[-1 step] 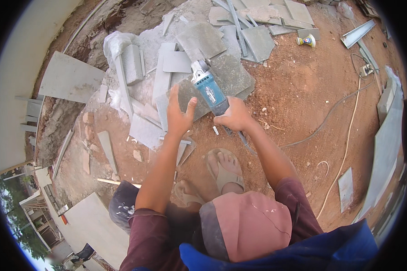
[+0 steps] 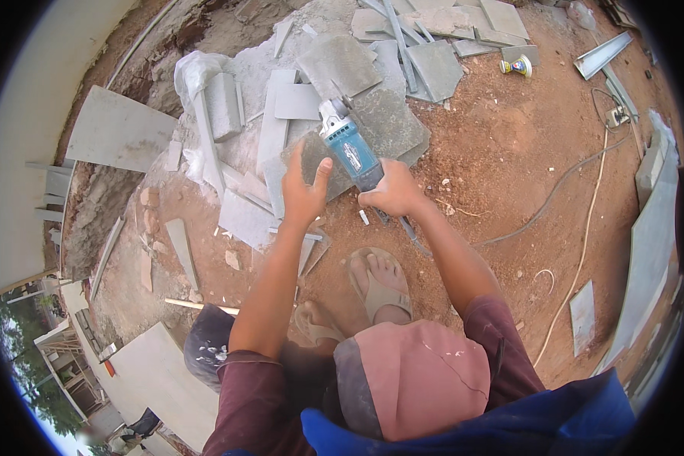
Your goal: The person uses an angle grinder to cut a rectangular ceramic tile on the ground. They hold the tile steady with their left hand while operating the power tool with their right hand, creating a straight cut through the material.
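A blue angle grinder (image 2: 351,154) with a grey metal head and a thin disc at its far end is in my right hand (image 2: 394,189). That hand wraps round the dark rear of the body, and a cord trails from it toward my feet. My left hand (image 2: 304,188) is open just left of the grinder, thumb apart from the fingers and nothing in it. Beneath and beyond the tool lies a rough grey stone slab (image 2: 391,125). Whether the disc touches the slab or my left fingers rest on it, I cannot tell.
Stacked slab offcuts (image 2: 433,68) lie at the far side, with a small yellow-and-white cup (image 2: 517,66) near them. A grey cord (image 2: 543,216) crosses the reddish dirt to a socket (image 2: 617,116) at right. My sandalled foot (image 2: 384,281) stands close below the grinder.
The grinder's head has shifted very slightly to the left. Both hands keep nearly the same place and hold.
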A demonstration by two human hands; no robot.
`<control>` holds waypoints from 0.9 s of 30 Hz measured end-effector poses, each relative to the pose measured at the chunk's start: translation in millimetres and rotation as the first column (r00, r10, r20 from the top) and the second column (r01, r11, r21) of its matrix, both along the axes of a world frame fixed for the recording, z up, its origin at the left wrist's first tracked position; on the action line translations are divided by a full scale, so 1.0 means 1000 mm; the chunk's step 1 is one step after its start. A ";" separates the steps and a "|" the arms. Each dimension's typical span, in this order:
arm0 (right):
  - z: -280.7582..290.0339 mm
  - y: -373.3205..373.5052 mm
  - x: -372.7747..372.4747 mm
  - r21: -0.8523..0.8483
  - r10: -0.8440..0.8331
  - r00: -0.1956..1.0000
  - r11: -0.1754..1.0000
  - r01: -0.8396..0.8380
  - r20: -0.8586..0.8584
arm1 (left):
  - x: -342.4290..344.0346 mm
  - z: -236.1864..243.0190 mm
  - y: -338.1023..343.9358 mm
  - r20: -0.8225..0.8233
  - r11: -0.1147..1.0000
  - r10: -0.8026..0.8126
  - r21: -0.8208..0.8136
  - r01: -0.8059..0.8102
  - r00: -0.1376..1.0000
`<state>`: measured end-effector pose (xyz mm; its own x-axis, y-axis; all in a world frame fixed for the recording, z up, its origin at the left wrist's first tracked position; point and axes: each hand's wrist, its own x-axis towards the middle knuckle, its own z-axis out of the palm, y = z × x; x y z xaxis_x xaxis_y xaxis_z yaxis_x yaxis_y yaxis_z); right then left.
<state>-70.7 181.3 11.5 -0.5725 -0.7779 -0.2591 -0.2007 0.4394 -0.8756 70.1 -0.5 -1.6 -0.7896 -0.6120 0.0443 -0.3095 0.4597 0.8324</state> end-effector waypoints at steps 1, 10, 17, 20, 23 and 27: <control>0.000 -0.005 0.000 -0.017 0.011 0.998 1.000 -0.010 0.056 | -0.007 0.003 0.003 -0.036 0.986 0.019 0.166 -0.013 0.999; -0.011 -0.009 -0.006 -0.052 0.024 1.000 0.998 -0.024 0.005 | -0.020 0.015 0.023 -0.032 0.882 0.046 0.471 -0.025 0.998; -0.009 -0.012 -0.009 -0.033 0.063 0.998 0.998 -0.062 0.029 | -0.021 0.005 0.023 -0.011 0.893 0.059 0.448 -0.048 0.998; -0.013 -0.011 -0.008 -0.026 0.034 0.999 0.999 -0.035 -0.012 | -0.024 0.007 0.025 -0.013 0.887 0.056 0.461 -0.044 0.998; -0.012 -0.012 -0.010 0.007 0.053 0.999 0.999 -0.053 0.001 | -0.025 0.009 0.028 -0.018 0.877 0.070 0.477 -0.053 0.997; -0.011 -0.014 -0.009 -0.001 0.031 0.999 1.000 -0.031 0.016 | -0.026 0.007 0.025 -0.009 0.891 0.072 0.449 -0.061 0.997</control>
<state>-79.8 167.8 0.7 -0.5439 -0.7954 -0.2673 -0.1999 0.4322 -0.8794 43.7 25.0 5.5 -0.7487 -0.6223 -0.2284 -0.3030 0.0149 0.9529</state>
